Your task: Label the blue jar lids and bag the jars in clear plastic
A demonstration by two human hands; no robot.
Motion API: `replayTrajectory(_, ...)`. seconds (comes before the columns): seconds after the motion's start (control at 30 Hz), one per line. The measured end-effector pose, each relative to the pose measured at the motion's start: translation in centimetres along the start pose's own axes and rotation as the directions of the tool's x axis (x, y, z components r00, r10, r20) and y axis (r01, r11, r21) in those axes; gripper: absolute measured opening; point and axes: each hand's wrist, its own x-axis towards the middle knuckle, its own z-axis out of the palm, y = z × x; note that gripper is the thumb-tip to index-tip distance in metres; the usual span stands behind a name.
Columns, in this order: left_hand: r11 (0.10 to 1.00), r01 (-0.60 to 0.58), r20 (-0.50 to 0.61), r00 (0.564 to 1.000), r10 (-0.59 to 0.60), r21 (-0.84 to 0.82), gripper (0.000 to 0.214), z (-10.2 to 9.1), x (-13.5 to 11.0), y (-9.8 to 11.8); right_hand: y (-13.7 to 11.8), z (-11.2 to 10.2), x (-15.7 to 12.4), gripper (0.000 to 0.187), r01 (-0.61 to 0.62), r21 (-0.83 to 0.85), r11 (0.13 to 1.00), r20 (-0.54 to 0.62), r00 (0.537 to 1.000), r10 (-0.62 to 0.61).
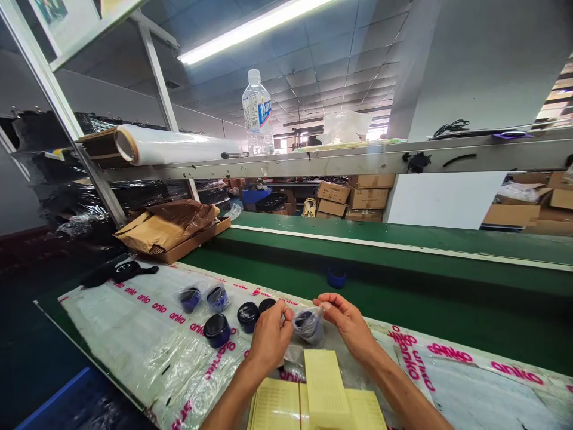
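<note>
Under strip lights in a workshop stacked with stock, a green conveyor belt (pixel 403 304) runs beneath a metal shelf rail (pixel 371 158) that carries a roll of stretch film (pixel 170 143) and a water bottle (pixel 257 113), with cardboard cartons (pixel 364 197) piled beyond. A clear plastic sheet printed in pink (pixel 120 334) covers the near work surface, probably to protect it. The left hand (pixel 271 337) and right hand (pixel 347 325) meet over this sheet, each pinched closed on the top of a clear bag holding a dark blue jar (pixel 308 325); that two-handed hold seems to keep the bag's mouth spread. To the left lie two more bagged jars (pixel 199 297) and three unbagged black-lidded jars (pixel 228 319), grouped within easy reach. A stack of yellow paper leaflets (pixel 324 388) sits just below the hands, and a blue cap (pixel 336 278) rests apart on the belt.
</note>
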Motion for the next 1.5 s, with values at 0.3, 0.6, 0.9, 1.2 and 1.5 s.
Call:
replayTrajectory(0.3,0.987,0.100,0.008,0.995,-0.102,0.126,0.029,1.2,0.1,2.1,-1.3,0.1,-0.3,0.029,-0.101,0.100,0.990,-0.093,0.990,0.110)
replayTrajectory(0.6,0.956,0.120,-0.079,0.992,-0.103,0.266,0.030,-0.5,1.8,3.8,-0.8,-0.7,-0.3,0.043,-0.121,0.068,0.990,-0.212,0.968,0.133)
replayTrajectory(0.9,0.930,0.251,-0.150,0.965,-0.217,0.270,0.027,-7.8,7.0,1.9,0.0,0.3,-0.6,0.036,-0.146,-0.007,0.989,-0.169,0.975,0.143)
replayTrajectory(1.2,0.800,0.489,-0.147,0.871,-0.468,0.348,0.032,-12.7,8.9,-4.7,0.3,0.8,-1.2,0.036,-0.192,-0.097,0.977,-0.096,0.978,0.183)
replayTrajectory(1.5,0.823,0.509,-0.289,0.852,-0.438,0.254,0.032,-13.4,6.8,-5.0,0.2,1.0,-1.1,0.036,-0.229,-0.127,0.965,-0.039,0.973,0.226)
